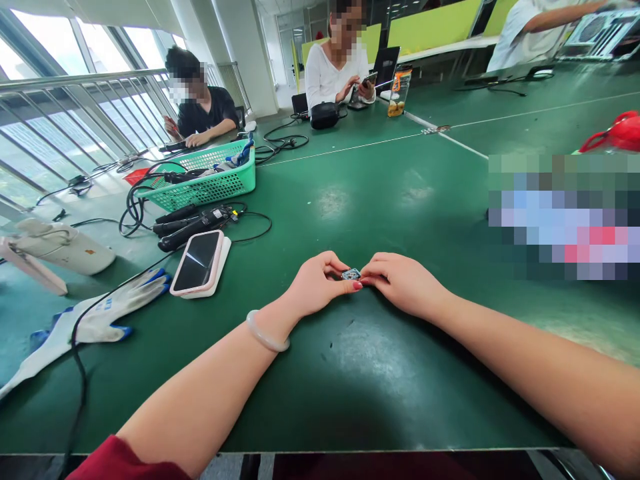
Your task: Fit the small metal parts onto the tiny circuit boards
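Between my hands, over the green tabletop (370, 360), is a small flat piece with a blue, dark and white pattern (351, 274); it is too small to name its kind. My left hand (320, 283) pinches it between thumb and fingers from the left. My right hand (400, 280) is closed, its thumb and fingertips pressed together at the piece's right edge. Those fingertips partly hide that edge. A pale bangle (267, 331) circles my left wrist.
Left of my hands lie a phone (199, 262) on a pale box-like object, a work glove (110, 307), black handled tools (195, 223) and cables. Behind them stands a green basket (200, 190). Several people sit or work across the table. A blurred patch (565, 220) covers the right side.
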Tool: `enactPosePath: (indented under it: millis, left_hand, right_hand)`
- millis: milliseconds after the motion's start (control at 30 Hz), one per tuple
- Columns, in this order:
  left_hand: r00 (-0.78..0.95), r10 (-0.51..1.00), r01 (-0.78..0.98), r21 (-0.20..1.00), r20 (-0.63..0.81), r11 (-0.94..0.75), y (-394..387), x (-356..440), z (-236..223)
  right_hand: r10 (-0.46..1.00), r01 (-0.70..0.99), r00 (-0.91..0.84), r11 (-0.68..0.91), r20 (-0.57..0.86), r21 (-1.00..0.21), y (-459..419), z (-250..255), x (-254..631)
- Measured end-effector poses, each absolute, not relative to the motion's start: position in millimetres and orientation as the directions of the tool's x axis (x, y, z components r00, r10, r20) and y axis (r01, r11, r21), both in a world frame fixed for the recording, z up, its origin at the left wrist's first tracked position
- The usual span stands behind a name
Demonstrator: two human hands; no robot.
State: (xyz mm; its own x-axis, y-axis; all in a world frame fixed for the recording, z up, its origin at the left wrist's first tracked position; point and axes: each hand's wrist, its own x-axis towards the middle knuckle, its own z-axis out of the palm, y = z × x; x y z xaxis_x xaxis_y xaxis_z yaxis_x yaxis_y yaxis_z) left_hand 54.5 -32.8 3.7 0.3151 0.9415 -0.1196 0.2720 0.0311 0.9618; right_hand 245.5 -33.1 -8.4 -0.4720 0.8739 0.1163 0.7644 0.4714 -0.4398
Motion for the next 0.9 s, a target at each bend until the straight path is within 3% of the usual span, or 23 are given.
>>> enactPosePath:
  millis: [267,567,900]
  left_hand:
    - [0.315,0.940,0.296,0.954,-0.134,0.037,-33,54,4]
    - [0.334,0.934,0.319,0.948,-0.123,0.010,-32,54,2]
    - [0.337,0.935,0.363,0.931,-0.108,-0.023,-32,53,-1]
  right_hand:
    - [0.835,0.740,-0.543,0.525,0.086,-0.421,-39,-3,248]
    - [0.916,0.844,-0.396,0.391,0.066,-0.368,-32,0,257]
    - [0.915,0.866,-0.392,0.403,0.096,-0.296,-32,-1,255]
